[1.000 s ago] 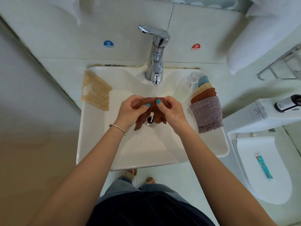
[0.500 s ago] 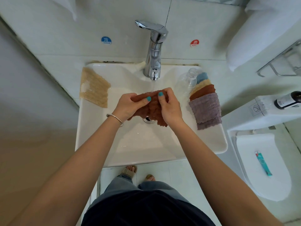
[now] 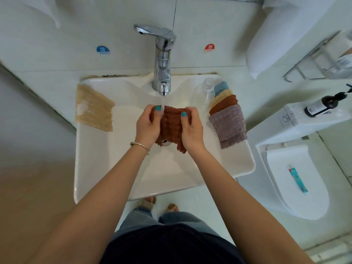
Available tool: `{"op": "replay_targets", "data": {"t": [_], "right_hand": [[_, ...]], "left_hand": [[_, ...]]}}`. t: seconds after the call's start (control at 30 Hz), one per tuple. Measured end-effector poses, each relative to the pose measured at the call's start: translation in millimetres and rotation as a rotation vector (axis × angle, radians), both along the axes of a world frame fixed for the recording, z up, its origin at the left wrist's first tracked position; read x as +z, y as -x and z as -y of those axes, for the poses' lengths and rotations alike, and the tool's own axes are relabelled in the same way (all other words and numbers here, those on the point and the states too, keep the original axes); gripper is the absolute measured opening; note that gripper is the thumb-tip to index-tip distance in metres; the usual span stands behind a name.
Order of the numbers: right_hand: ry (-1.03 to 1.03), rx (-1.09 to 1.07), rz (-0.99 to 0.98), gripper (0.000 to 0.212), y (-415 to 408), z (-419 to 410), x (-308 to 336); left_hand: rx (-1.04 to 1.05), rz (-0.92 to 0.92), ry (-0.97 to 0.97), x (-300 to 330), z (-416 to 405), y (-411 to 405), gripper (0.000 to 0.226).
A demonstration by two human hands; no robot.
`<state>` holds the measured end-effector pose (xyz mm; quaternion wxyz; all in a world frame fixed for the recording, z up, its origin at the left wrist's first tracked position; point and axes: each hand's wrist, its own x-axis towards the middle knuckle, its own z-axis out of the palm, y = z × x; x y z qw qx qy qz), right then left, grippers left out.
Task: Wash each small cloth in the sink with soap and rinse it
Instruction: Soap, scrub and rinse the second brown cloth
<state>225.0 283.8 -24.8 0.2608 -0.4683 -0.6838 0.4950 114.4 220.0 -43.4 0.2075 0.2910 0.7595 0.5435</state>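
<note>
Forearms are reaching forward over the white sink [image 3: 118,180], a thin bangle [image 3: 140,145] sitting on the left wrist. Both hands are gripping a wet brown cloth [image 3: 171,124] over the basin, the left hand [image 3: 147,124] curling round its left edge and the right hand [image 3: 191,128] round its right edge, thumbs lying on top. Water [image 3: 162,102] is running from the tap [image 3: 162,60] onto the cloth. A tan cloth [image 3: 93,107] is lying on the left rim; folded cloths [image 3: 226,119] are stacked on the right rim beside a clear bottle [image 3: 202,94].
</note>
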Motion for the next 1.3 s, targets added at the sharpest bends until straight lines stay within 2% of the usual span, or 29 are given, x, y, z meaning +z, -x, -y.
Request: {"op": "replay_targets", "data": {"t": [0.1, 0.2, 0.27, 0.43, 0.53, 0.6, 0.67, 0.73, 0.87, 0.97, 1.13, 1.2, 1.3], "right_hand": [[-0.043, 0.079, -0.017, 0.019, 15, 5, 3], [-0.004, 0.118, -0.059, 0.008, 32, 14, 3], [0.006, 0.109, -0.071, 0.01, 40, 21, -1], [0.105, 0.036, -0.157, 0.017, 48, 30, -3], [0.09, 0.012, -0.103, 0.022, 52, 23, -3], [0.006, 0.052, -0.009, 0.023, 56, 16, -1], [-0.004, 0.044, 0.083, 0.032, 58, 11, 3], [0.052, 0.012, 0.089, 0.041, 59, 7, 6], [0.067, 0.066, 0.127, 0.043, 63, 4, 9], [0.152, 0.096, 0.08, 0.038, 56, 7, 11], [0.183, 0.045, -0.085, 0.017, 37, 9, 8], [0.28, 0.02, -0.162, 0.014, 34, 9, 8], [0.271, 0.018, -0.176, 0.007, 31, 11, 3]], "left_hand": [[0.152, 0.056, -0.014, -5, 9, 3, 0.017], [0.27, 0.203, -0.083, -2, 12, 1, 0.021], [0.279, 0.3, -0.156, 2, 7, -7, 0.023], [0.232, 0.384, -0.182, -1, -12, -17, 0.027], [0.272, 0.464, -0.221, -1, -22, -15, 0.033], [0.314, 0.491, -0.264, 4, -28, -15, 0.04], [0.331, 0.492, -0.268, 10, -32, -15, 0.045], [0.34, 0.399, -0.199, 12, -33, -13, 0.051], [0.339, 0.317, -0.143, 5, -30, -5, 0.055], [0.273, 0.292, -0.09, 8, -23, -7, 0.05], [0.115, 0.452, 0.013, 14, -2, -20, 0.029], [0.126, 0.451, 0.0, 15, 3, -20, 0.023], [0.186, 0.411, -0.034, 18, 4, -17, 0.017]]}}
